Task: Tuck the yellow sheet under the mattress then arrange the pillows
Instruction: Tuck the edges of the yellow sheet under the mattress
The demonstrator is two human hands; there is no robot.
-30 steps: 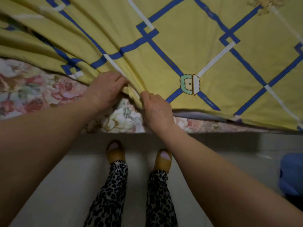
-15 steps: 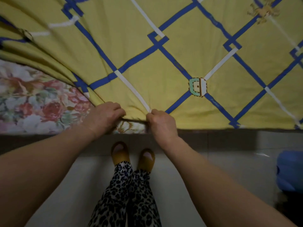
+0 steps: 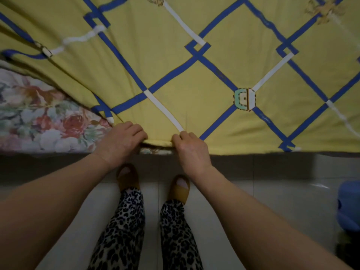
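Note:
The yellow sheet (image 3: 194,78), crossed by blue and white diagonal bands, covers most of the bed in front of me. My left hand (image 3: 120,145) and my right hand (image 3: 191,151) both grip its near hem at the bed's front edge, a short way apart. The hem between them is folded and lifted slightly. The floral mattress (image 3: 44,121) lies bare at the left, where the sheet bunches into folds. A sliver of floral fabric shows under the hem between my hands. No pillow is in view.
I stand on pale floor tiles (image 3: 272,201) close to the bed's edge, in yellow slippers (image 3: 179,189) and leopard-print trousers. A blue object (image 3: 348,207) sits on the floor at the right edge.
Both hands pulled the sheet's hem toward me to the front edge of the bed, covering floral mattress that was showing. My feet have stepped slightly apart.

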